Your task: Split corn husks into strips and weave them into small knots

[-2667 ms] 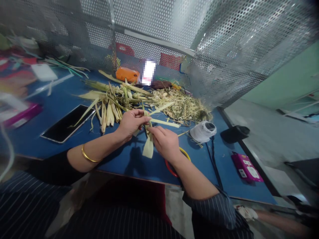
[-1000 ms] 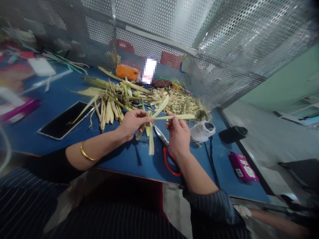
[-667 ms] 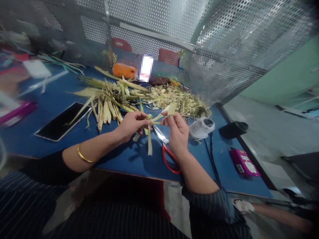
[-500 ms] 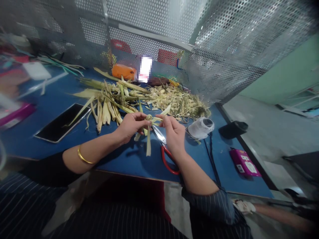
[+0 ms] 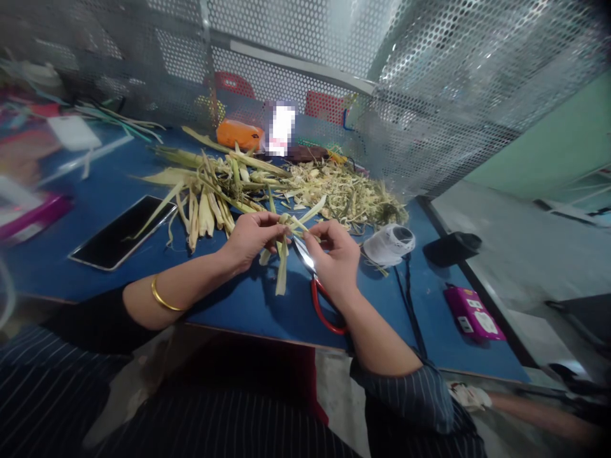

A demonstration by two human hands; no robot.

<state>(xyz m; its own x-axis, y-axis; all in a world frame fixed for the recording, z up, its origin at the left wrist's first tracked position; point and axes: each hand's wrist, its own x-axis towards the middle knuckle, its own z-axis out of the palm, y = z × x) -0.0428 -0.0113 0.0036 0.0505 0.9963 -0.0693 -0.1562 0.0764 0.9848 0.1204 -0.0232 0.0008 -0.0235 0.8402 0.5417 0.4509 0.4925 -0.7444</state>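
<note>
Pale green husk strips [image 5: 282,267] hang in a small knotted bundle between my hands above the blue table. My left hand [image 5: 255,238] pinches the bundle from the left between thumb and fingers. From the right, my right hand [image 5: 334,254] pinches the end of one strip. Scissors with red handles [image 5: 316,299] lie under and beside my right hand, blades pointing toward the bundle. A pile of long husks [image 5: 205,203] lies behind my left hand, and a heap of shredded husk [image 5: 348,194] behind my right hand.
A dark phone [image 5: 121,234] lies on the blue table [image 5: 382,318] at left. White thread spool [image 5: 389,243], black spool [image 5: 451,248] and purple pack [image 5: 472,312] stand at right. An orange packet [image 5: 238,135] and a perforated metal screen [image 5: 286,70] are behind. A person's arm [image 5: 534,413] shows lower right.
My right hand has shifted its pinch on the strip, its thumb and fingers now closer together. The hanging strip has swung slightly left. The whole view has moved a little.
</note>
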